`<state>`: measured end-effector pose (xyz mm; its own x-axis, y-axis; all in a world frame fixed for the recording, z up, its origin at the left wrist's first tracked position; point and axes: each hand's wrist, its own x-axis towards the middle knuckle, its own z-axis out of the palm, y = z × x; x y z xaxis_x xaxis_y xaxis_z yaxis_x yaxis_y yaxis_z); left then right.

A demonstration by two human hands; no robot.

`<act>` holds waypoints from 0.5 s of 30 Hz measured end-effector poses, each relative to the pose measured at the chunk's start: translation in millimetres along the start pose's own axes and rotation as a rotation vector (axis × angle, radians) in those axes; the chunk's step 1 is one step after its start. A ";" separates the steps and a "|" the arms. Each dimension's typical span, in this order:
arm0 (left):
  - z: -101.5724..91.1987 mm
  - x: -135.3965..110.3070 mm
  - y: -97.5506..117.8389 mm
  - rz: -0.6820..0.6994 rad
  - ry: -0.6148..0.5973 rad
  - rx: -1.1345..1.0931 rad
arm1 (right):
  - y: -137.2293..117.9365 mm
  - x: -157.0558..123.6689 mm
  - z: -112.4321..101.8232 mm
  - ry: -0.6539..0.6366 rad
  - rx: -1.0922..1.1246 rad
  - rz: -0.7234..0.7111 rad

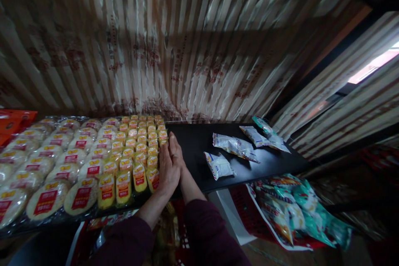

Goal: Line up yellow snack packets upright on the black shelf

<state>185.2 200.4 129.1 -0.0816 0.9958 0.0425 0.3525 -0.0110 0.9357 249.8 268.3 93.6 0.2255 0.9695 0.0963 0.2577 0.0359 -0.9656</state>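
"What's in the middle of the head view?"
"The left hand [167,170] and right hand [176,149], close together, fingers out straight."
"And the yellow packs [140,158]?"
"Left of the middle, beside the left hand, on the black shelf [193,145]."

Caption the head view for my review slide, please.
Left hand and right hand together at the edge of the yellow packets, with loose bags on the black shelf.

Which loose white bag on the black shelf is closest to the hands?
The short bag nearest the front edge of the black shelf, beyond the right hand; the other loose bags lie farther back.
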 end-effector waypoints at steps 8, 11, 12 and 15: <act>-4.4 -1.7 7.5 -0.039 -0.013 0.000 | -6.0 10.1 0.3 -0.065 0.049 0.038; -5.6 -3.6 11.5 -0.059 -0.029 0.005 | 1.4 6.5 -1.3 -0.022 0.078 0.025; -6.3 -4.7 12.5 -0.065 -0.035 0.011 | 3.7 3.8 -2.1 -0.006 0.086 0.026; -8.0 -9.3 14.2 -0.060 -0.062 0.030 | 8.1 -10.5 -6.9 0.057 0.099 0.035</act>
<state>183.4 190.2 144.8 -0.0461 0.9983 -0.0363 0.3769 0.0510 0.9248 256.0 256.7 86.4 0.2865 0.9553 0.0729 0.1556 0.0287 -0.9874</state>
